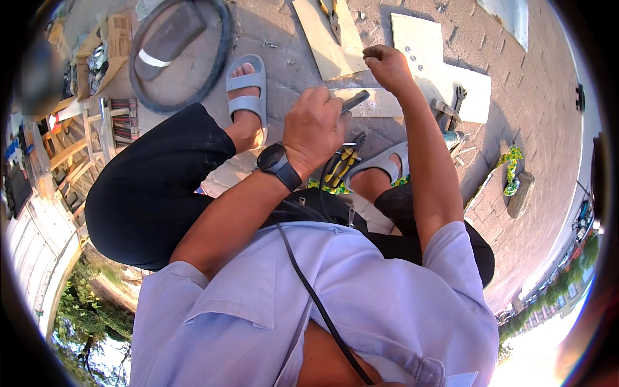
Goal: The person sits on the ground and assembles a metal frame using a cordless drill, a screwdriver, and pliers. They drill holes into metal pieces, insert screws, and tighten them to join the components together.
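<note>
My left hand [314,126], with a black watch on its wrist, is closed around a dark grey bar-shaped tool [356,100]; most of the tool is covered by the fingers. Its end sticks out over a pale narrow board [380,103] on the paving. Further right and farther off, my right hand [388,66] hovers over the boards with its fingers curled together. Whatever the right fingertips pinch, if anything, is too small to make out. Below the left hand, yellow-and-black pliers [342,165] lie between my feet. A white board [419,45] with small metal pieces on it lies beyond the right hand.
Another pair of pliers [334,24] rests on a wooden board [316,39]. A hammer [445,111] and a wrench [460,97] lie right of my right forearm. A stone [521,195] sits farther right. A tyre [137,87] and a cardboard box [119,39] are at the left.
</note>
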### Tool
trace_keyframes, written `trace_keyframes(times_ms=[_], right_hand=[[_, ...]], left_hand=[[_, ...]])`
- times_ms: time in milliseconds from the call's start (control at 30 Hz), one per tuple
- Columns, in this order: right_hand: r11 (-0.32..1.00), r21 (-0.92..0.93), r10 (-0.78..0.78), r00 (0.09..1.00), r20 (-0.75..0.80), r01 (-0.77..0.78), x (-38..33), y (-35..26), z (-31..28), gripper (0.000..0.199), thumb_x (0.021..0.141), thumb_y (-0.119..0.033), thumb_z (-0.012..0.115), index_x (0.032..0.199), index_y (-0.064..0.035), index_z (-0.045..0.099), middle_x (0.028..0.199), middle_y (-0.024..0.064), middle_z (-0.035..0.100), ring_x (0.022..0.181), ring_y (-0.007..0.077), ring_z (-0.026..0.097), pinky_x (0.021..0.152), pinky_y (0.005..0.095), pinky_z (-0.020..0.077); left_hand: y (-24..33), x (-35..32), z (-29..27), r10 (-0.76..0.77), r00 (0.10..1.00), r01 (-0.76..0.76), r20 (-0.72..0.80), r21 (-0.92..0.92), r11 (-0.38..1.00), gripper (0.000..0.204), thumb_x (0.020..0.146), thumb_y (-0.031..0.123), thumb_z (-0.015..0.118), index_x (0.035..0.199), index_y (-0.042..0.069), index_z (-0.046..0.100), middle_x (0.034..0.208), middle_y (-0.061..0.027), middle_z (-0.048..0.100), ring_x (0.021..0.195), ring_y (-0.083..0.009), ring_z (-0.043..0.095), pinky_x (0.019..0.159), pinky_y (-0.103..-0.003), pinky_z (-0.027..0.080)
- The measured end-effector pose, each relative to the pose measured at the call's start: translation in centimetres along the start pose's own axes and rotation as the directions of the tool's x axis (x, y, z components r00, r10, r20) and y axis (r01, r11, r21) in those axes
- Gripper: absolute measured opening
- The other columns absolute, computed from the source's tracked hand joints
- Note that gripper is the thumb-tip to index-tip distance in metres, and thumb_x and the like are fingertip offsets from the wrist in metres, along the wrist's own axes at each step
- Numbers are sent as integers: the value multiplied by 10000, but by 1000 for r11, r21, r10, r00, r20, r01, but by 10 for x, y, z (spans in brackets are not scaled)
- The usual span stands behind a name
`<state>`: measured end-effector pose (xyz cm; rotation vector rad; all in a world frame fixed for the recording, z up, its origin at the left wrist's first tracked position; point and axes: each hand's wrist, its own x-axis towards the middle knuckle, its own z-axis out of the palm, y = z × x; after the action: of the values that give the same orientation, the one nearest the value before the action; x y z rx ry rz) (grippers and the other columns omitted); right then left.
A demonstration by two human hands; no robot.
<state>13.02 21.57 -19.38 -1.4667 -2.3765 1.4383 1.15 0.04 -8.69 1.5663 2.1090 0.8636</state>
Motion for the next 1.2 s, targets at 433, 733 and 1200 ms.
trace_keyframes(times_ms=[433, 733, 1200], right_hand=[[889, -444, 115, 993, -24, -114, 136, -49, 67, 456, 831, -200, 689, 1198, 52, 590, 1155, 268, 687, 1087, 405, 696, 939, 464, 553], [876, -406, -262, 964, 49, 259, 111, -22, 56, 400, 844, -207, 674, 1164, 23, 608, 1121, 241, 666, 1032, 410, 688, 895, 493, 555], [857, -479, -220, 976, -3, 192, 221, -33, 108, 188, 895, -14, 582, 1051, -16, 687, 1039, 261, 709, 947, 436, 716, 800, 526, 579]], left_hand=[[-9, 47, 3, -104, 980, 116, 173, -66, 991, 231, 752, 113, 750, 959, 41, 677, 897, -126, 556, 899, -354, 583, 748, -461, 501], [-13, 63, 5, -123, 976, 140, 182, -80, 987, 250, 754, 93, 726, 994, 39, 682, 904, -119, 554, 905, -342, 588, 747, -452, 511], [-15, 66, 6, -119, 975, 133, 189, -64, 989, 225, 759, 93, 739, 971, 42, 684, 928, -110, 579, 903, -336, 602, 722, -450, 515]])
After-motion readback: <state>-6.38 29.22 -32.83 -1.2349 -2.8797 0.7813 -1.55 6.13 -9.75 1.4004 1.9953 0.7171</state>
